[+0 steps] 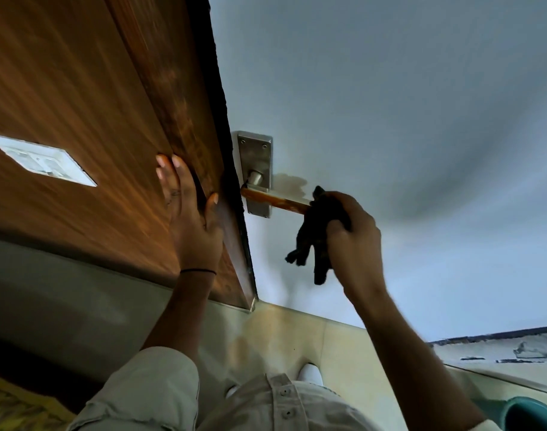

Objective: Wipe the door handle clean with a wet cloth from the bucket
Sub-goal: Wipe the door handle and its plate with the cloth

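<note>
A lever door handle (275,200) with a brown grip juts from a steel backplate (256,157) on the pale blue-grey door (390,104). My right hand (354,231) is shut on a dark wet cloth (315,241), which wraps the free end of the lever and dangles below it. A damp stain marks the door just above the lever. My left hand (188,213) lies flat, fingers spread, against the wooden frame (178,119) left of the handle. The rim of a teal bucket (530,415) shows at the bottom right corner.
A white switch plate (42,160) sits in the brown wood panel on the left. Beige floor tiles (281,337) lie below, with my white shoe (309,373) on them. A yellow patterned mat (14,409) is at the bottom left.
</note>
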{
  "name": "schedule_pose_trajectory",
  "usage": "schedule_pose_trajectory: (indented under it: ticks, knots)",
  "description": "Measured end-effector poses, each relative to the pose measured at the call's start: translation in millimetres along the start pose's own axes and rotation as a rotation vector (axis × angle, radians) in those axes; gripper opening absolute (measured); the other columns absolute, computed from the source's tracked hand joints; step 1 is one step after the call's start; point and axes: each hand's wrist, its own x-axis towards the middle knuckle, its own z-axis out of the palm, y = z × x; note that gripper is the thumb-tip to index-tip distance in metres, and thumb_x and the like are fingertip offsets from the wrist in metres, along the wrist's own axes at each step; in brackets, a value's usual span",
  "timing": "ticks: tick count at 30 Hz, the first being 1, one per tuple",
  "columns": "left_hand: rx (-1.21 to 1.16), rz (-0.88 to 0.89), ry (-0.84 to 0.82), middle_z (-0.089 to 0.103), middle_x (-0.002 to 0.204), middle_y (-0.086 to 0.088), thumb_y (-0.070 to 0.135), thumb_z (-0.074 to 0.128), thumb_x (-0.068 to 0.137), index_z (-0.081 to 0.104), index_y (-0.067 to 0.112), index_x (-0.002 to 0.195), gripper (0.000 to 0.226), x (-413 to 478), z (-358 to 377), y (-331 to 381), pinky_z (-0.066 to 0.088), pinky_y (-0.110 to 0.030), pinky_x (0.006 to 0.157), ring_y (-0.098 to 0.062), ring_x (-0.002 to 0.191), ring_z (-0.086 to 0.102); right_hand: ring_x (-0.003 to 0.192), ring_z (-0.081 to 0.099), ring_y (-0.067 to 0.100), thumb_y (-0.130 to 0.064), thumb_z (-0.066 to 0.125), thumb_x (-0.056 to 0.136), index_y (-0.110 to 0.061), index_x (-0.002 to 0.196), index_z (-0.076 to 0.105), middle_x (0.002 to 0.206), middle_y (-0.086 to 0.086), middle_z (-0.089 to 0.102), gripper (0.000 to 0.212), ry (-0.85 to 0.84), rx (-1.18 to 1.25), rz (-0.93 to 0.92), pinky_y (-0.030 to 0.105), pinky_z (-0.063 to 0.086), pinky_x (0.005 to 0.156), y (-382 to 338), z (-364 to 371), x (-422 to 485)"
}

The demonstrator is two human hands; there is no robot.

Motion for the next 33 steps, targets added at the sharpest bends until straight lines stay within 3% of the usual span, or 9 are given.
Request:
schedule_pose_trajectory:
  ticks: [3,7,12,15,18,21,27,30,33]
  knots:
    - [-0.005,-0.027,-0.015,0.013,0.161,-0.026,0.012,0.059,0.098,0.016,-0.001,0.152,0.070,-1.5,-2.2,2.6,0.021,-0.050,0.122,-0.038,0.151,0.009,0.047,0.060,0.036,0.013,0.033,0.079,-0.003,0.103,0.068,0.077,0.023,0.073,0.044,-0.080,0.247,0.092,0.027,0.038,0.042,5.4,-25.9,-4.8]
    - [-0.036,-0.046,-0.031,0.011,0.163,-0.021,0.004,0.059,0.094,0.017,0.004,0.153,0.073,-1.9,-10.6,11.0,0.022,-0.047,0.122,-0.032,0.152,0.010,0.071,0.058,0.024,0.004,0.039,0.082,-0.005,0.093,0.067,0.076,0.012,0.063,0.032,-0.043,0.452,0.386,0.033,0.044,0.061,45.2,-37.3,-7.9]
    - [-0.232,-0.282,0.025,0.040,0.151,-0.005,-0.007,0.057,0.089,0.038,0.005,0.146,0.062,-42.7,-23.5,34.1,0.031,-0.006,0.106,0.012,0.134,0.036,0.068,0.055,0.022,-0.009,0.047,0.088,-0.008,0.070,0.065,0.072,0.011,0.055,0.025,-0.151,0.629,0.621,0.035,0.042,0.071,75.7,-12.2,-25.4]
    - [-0.467,-0.734,-0.161,0.069,0.113,-0.005,0.004,0.059,0.093,0.065,0.019,0.115,0.027,-67.9,-20.7,33.6,0.050,-0.034,0.100,-0.005,0.108,0.064,0.078,0.060,0.024,-0.012,0.049,0.094,-0.007,0.088,0.072,0.081,0.013,0.063,0.023,-0.189,0.700,0.639,0.033,0.048,0.071,72.3,3.6,-27.0]
    - [-0.749,-1.215,-0.560,0.068,0.117,-0.012,0.043,0.055,0.096,0.069,0.019,0.113,0.033,-73.7,-26.4,36.9,0.047,-0.049,0.099,-0.031,0.112,0.063,0.094,0.066,0.030,-0.014,0.056,0.093,-0.001,0.111,0.067,0.099,0.017,0.069,0.025,-0.168,0.623,0.587,0.034,0.054,0.073,69.6,20.0,-24.2]
    - [-0.997,-1.202,-0.743,0.065,0.131,-0.006,0.061,0.040,0.095,0.061,0.028,0.130,0.053,-76.4,-34.0,41.0,0.045,-0.045,0.105,-0.025,0.121,0.061,0.101,0.069,0.026,-0.013,0.059,0.093,-0.009,0.105,0.070,0.102,0.012,0.073,0.016,-0.082,0.358,0.400,0.036,0.055,0.084,65.0,41.1,-25.5]
    - [-0.955,-1.055,-0.582,0.071,0.119,-0.009,0.021,0.061,0.093,0.064,0.019,0.125,0.032,-76.6,-45.7,43.1,0.054,-0.045,0.094,-0.027,0.111,0.068,0.089,0.068,0.007,-0.021,0.064,0.095,-0.017,0.107,0.063,0.097,-0.005,0.070,0.013,0.009,0.119,0.196,0.013,0.054,0.069,70.8,66.6,-35.6]
    - [-1.001,-1.140,-0.491,0.072,0.117,-0.013,0.016,0.062,0.092,0.065,0.015,0.123,0.031,-75.7,-49.1,37.9,0.058,-0.044,0.086,-0.032,0.107,0.069,0.086,0.070,0.014,-0.024,0.067,0.093,-0.017,0.108,0.062,0.096,0.000,0.070,0.018,0.018,0.109,0.186,0.021,0.058,0.067,70.5,63.4,-34.7]
    - [-1.011,-1.174,-0.324,0.071,0.117,-0.013,0.014,0.064,0.091,0.065,0.012,0.121,0.031,-67.0,-47.5,34.4,0.058,-0.048,0.087,-0.033,0.106,0.069,0.091,0.068,0.025,-0.027,0.064,0.096,-0.020,0.110,0.062,0.099,0.000,0.069,0.016,0.251,0.059,0.096,0.034,0.059,0.075,66.1,46.3,-28.4]
